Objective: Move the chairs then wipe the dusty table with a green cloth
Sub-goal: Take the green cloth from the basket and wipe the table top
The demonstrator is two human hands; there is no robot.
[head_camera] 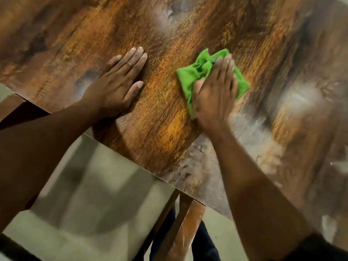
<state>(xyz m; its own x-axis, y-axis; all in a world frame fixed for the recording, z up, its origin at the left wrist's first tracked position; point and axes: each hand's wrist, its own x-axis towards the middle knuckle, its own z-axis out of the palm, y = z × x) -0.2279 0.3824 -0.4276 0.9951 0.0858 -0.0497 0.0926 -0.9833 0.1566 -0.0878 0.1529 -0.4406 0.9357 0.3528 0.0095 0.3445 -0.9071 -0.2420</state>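
1. Floor point(90, 204): pale tiles, seen past the table's near edge. No chair stands at this edge, so the chair-moving step is probably done; little beyond the table shows.
2. Left hand point(114, 85): flat on the tabletop just inside the near edge, fingers straight and together, holding nothing; judged to be bracing.
3. Table point(160, 129): wood-grain top. The strip between the two hands reads clean and orange-brown.
4. Green cloth point(199, 72): bunched, lying on the tabletop a little in from the near edge, right of the left hand.
5. Right hand point(216, 91): pressed down over the cloth, fingers spread across it, thumb tucked at its near fold.
6. Dust patches point(299, 95): grey-white film right of the cloth and toward the near right edge; another faint patch toward the far edge. Wiping judged underway, with the right part left.
7. Table leg point(186, 230): brown, scuffed, under the near edge.
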